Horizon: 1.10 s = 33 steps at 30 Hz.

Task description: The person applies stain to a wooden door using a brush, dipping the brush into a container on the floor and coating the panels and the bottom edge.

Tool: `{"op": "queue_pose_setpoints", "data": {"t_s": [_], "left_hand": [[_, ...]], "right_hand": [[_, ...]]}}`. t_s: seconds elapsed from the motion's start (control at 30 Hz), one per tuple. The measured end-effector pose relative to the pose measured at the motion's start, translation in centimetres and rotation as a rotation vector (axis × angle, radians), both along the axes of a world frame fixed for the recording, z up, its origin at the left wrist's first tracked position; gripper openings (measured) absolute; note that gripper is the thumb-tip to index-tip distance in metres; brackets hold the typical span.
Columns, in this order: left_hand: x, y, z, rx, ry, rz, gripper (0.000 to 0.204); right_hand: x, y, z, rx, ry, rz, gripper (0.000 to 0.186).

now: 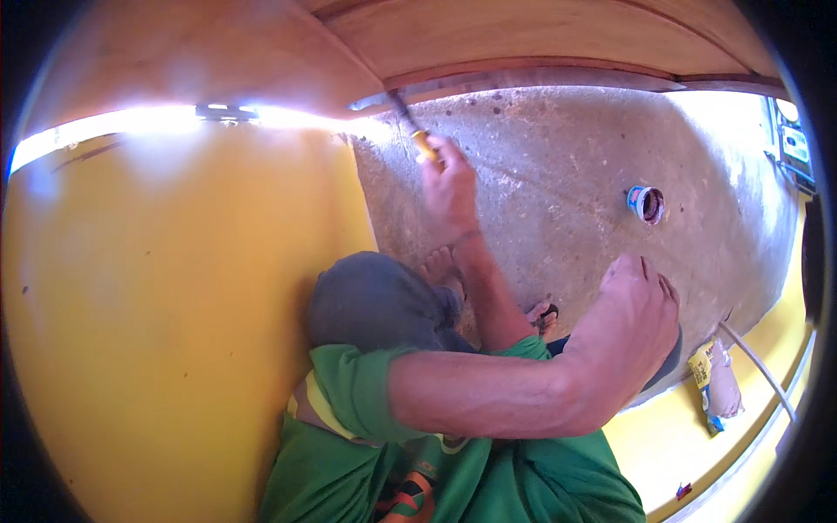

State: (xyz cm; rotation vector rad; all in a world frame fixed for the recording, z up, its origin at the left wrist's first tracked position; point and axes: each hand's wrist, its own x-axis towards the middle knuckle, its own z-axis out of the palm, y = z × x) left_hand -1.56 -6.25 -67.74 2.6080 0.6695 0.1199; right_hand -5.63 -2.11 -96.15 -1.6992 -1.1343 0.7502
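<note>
My right hand point(449, 183) grips a paintbrush with a yellow handle point(425, 145); its blurred dark end reaches the lower edge of a brown wooden panel point(453, 44). My left arm crosses over the right one, and my left hand point(641, 305) lies above my dark-trousered right knee with fingers bent, their tips and anything under them hidden. A small tub point(645, 206) with dark contents and a blue label sits on the concrete floor point(549, 166) beyond my hands. My bare toes point(436, 261) show below the brush hand.
A yellow wall point(157, 305) is close on my left, with a bright gap and dark hinge point(225, 113) at the top. At the right are a yellow ledge point(645, 462), a crumpled packet point(717, 392), a pale stick point(758, 362) and an electrical device point(793, 139).
</note>
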Motion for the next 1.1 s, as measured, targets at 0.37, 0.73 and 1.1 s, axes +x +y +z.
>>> {"op": "queue_pose_setpoints", "data": {"t_s": [0.37, 0.73, 1.1], "left_hand": [[0.2, -0.6, -0.4, -0.057, 0.034, -0.064, 0.034], [-0.4, 0.4, 0.0, 0.006, 0.062, -0.096, 0.035], [-0.3, 0.2, -0.1, -0.044, 0.088, -0.047, 0.028]], "right_hand": [[8.8, -2.0, 1.1, -0.049, 0.015, 0.028, 0.027], [-1.9, 4.1, -1.1, -0.169, -0.035, 0.364, 0.028], [-2.8, 0.9, -2.0, -0.214, 0.029, 0.284, 0.03]]}}
